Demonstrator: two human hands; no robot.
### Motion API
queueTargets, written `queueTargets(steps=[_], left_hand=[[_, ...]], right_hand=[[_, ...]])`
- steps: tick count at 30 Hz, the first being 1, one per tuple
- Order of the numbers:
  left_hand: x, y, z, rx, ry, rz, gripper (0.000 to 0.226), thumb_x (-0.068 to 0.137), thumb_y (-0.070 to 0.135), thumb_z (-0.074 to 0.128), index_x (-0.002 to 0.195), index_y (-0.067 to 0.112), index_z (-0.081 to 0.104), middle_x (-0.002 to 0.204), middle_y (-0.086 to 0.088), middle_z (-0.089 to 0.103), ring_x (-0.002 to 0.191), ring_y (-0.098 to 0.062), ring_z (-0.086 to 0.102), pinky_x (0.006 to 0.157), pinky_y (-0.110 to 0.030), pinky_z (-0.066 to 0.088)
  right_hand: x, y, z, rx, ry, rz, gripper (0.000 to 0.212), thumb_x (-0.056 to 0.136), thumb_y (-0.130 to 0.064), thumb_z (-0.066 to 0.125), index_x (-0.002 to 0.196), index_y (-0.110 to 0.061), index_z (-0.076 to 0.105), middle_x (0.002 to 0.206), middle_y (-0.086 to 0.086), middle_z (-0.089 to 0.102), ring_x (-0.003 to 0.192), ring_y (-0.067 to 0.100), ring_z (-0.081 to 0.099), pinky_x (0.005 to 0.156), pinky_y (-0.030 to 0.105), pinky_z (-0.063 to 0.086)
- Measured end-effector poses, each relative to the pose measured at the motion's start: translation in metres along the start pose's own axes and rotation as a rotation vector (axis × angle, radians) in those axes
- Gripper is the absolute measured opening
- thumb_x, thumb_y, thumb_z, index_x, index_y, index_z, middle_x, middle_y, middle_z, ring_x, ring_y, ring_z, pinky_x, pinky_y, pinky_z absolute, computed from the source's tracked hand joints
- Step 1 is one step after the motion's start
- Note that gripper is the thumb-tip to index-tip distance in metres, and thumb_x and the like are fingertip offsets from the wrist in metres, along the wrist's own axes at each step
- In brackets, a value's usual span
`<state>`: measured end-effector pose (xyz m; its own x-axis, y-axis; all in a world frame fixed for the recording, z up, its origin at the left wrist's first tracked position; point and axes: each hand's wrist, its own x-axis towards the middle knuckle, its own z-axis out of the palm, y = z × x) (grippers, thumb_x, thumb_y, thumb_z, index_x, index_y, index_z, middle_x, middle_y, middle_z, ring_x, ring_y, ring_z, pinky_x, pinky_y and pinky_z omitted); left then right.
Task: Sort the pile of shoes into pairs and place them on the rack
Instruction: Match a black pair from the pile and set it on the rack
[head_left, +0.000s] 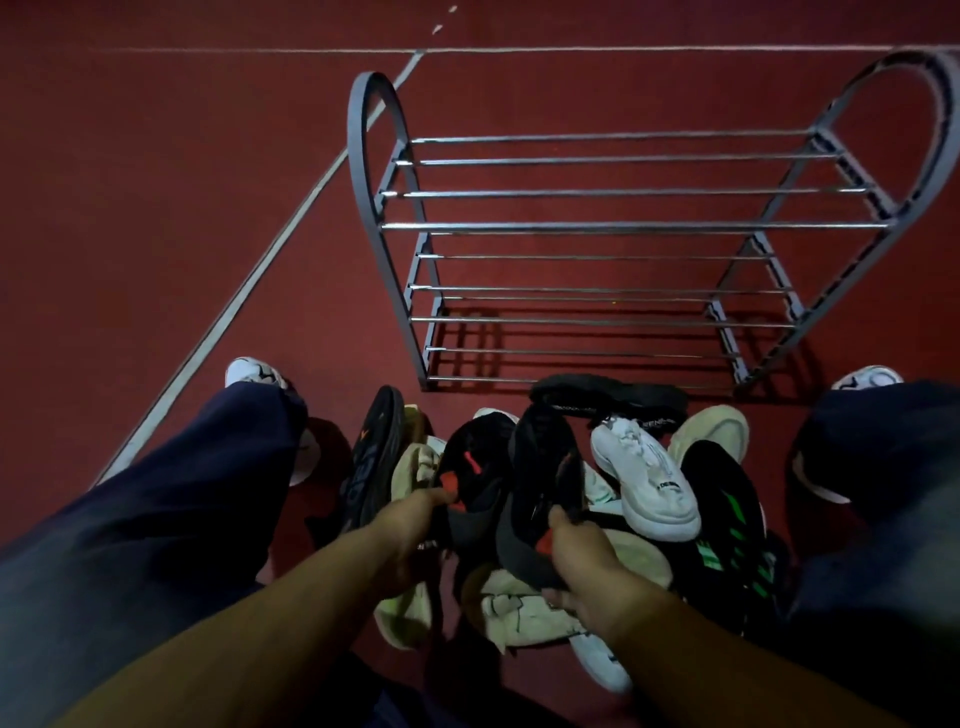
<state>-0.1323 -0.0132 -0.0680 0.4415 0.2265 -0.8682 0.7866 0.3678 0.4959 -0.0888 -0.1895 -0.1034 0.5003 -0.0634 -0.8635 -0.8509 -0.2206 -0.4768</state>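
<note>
Both hands gripping black red-accented shoes (480, 483), pile

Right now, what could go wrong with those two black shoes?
The left hand and right hand each grip a black shoe with red marks. Lifting them may tumble the white shoe lying on the pile. The rack has only thin bars, so a shoe might tip through.

1 rack (644, 226), 2 hands, approx. 10 shoes in pile (566, 509); exact no. unclear.
</note>
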Motion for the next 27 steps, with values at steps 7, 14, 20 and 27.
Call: queueTargets(steps=[7,14,20,27], left_hand=[[-0.007,0.016,0.011,-0.273,0.05,0.088,0.017,0.094,0.023,0.057,0.097,0.007,0.061,0.087,-0.011,0.062,0.072,-0.022,0.056,0.057,-0.032,0.044],[0.042,0.086,0.042,-0.353,0.044,0.158,0.014,0.098,0.017,0.053,0.096,0.007,0.063,0.085,-0.01,0.062,0.071,-0.022,0.058,0.055,-0.031,0.053],[0.128,0.111,0.037,-0.337,0.14,0.085,0.02,0.092,0.024,0.064,0.086,0.005,0.063,0.075,-0.011,0.063,0.064,-0.025,0.059,0.059,-0.031,0.051],[0.209,0.122,0.02,-0.211,0.189,0.107,0.044,0.096,0.034,0.056,0.119,-0.003,0.063,0.107,-0.022,0.069,0.098,-0.039,0.066,0.079,-0.044,0.055]], right_hand=[[0.02,-0.055,0.017,-0.042,0.204,-0.3,0.06,0.088,-0.058,0.039,0.125,-0.012,0.05,0.119,0.02,0.061,0.086,0.035,0.059,0.064,0.036,0.045],[0.055,-0.151,0.015,0.067,0.106,-0.222,0.046,0.102,-0.041,0.039,0.125,-0.002,0.051,0.084,0.011,0.052,0.06,0.026,0.048,0.046,0.029,0.04],[0.114,-0.175,0.045,0.136,0.064,-0.252,0.04,0.103,-0.032,0.04,0.138,-0.013,0.043,0.132,0.014,0.052,0.084,0.03,0.061,0.048,0.031,0.052],[0.152,-0.213,0.07,0.105,-0.025,-0.222,0.019,0.103,-0.009,0.038,0.104,-0.004,0.056,0.1,0.013,0.059,0.077,0.027,0.06,0.046,0.034,0.057]])
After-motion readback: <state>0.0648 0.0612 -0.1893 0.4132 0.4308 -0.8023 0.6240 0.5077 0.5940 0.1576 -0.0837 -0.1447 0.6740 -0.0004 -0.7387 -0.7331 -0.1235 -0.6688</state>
